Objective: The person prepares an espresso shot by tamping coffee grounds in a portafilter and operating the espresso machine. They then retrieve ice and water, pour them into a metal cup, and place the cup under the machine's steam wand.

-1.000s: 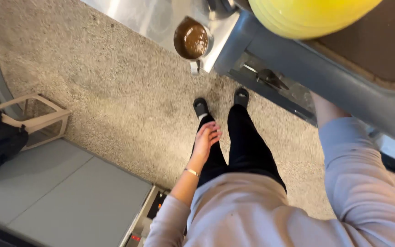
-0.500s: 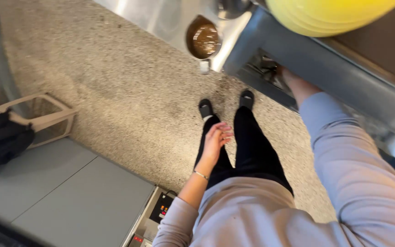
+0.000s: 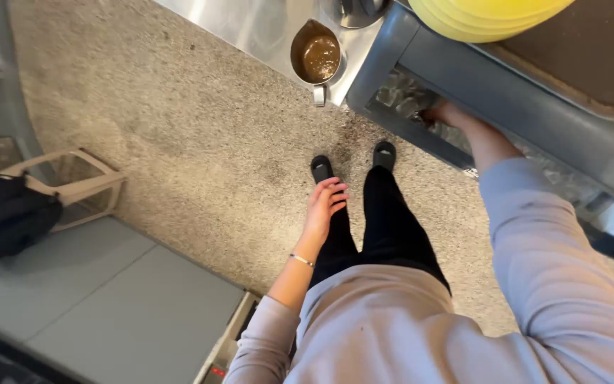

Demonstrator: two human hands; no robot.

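While the right hand point(image 3: 443, 114) reaches into the grey ice bin point(image 3: 421, 107), upper right, fingers hidden, grip unclear | left hand point(image 3: 325, 206) hangs open, centre | risk: elbow may topple the steel jug of brown liquid point(image 3: 318, 57).

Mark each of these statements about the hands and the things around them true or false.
1. The right hand reaches into the grey bin of ice. True.
2. The left hand holds the metal pitcher. False: it hangs empty beside the leg, apart from the pitcher.
3. The pitcher holds a brown liquid. True.
4. A bracelet sits on the right wrist. False: it is on the left wrist.
5. The black bag lies on the metal counter. False: it rests low at the left, by the beige frame.
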